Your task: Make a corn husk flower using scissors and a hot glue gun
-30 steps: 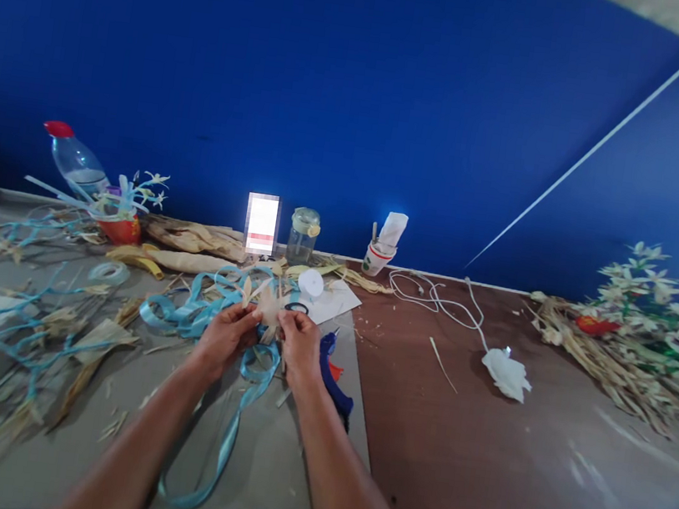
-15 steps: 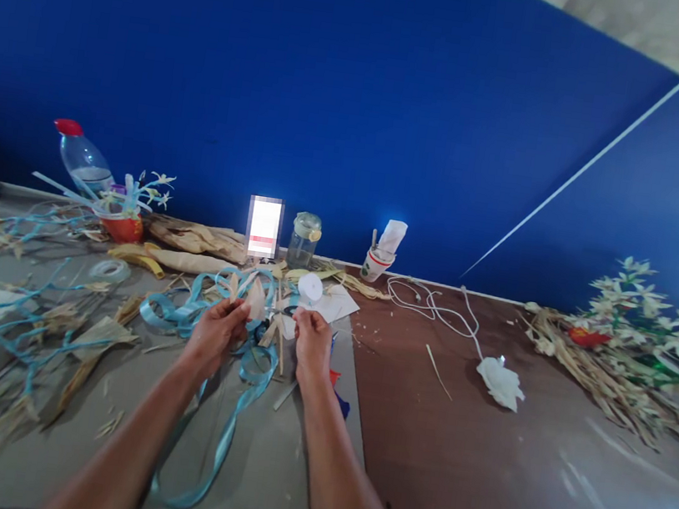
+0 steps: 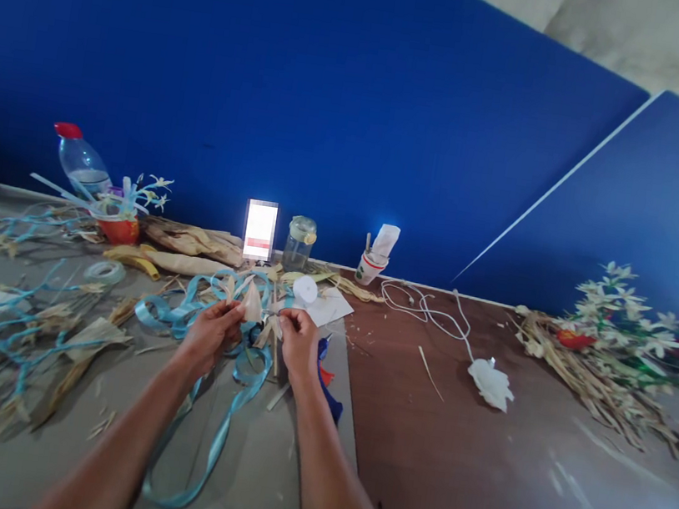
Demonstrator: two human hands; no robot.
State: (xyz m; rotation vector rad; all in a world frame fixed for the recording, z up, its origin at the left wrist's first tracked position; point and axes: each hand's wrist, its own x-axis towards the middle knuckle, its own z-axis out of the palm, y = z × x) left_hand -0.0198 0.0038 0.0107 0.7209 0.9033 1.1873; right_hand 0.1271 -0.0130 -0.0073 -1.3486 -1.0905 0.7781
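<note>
My left hand (image 3: 216, 331) is closed in a pinch on a pale, petal-like piece of dried husk (image 3: 253, 303), which stands up from the fingertips. Close by on the right, the fingers of my right hand (image 3: 300, 340) are pinched together by the husk's right side; what they hold is too small to make out. Light blue ribbon (image 3: 220, 440) lies in loops around and below both hands, one long loop running towards the table's front. A white round spool or disc (image 3: 305, 289) sits just beyond my right hand, beside a white paper sheet (image 3: 332, 307).
At the back stand a lidded jar (image 3: 299, 245), a paper cup (image 3: 370, 267), a lit screen (image 3: 260, 231) and a red-capped bottle (image 3: 83, 164). Blue-wrapped stems (image 3: 26, 354) spread at left. A white cable (image 3: 461, 326), tissue (image 3: 491, 384) and white-flowered bunch (image 3: 633, 321) lie right.
My right hand has come slightly left, nearer the husk piece. My left hand keeps its pinch. The whole view has shifted a little with my head.
</note>
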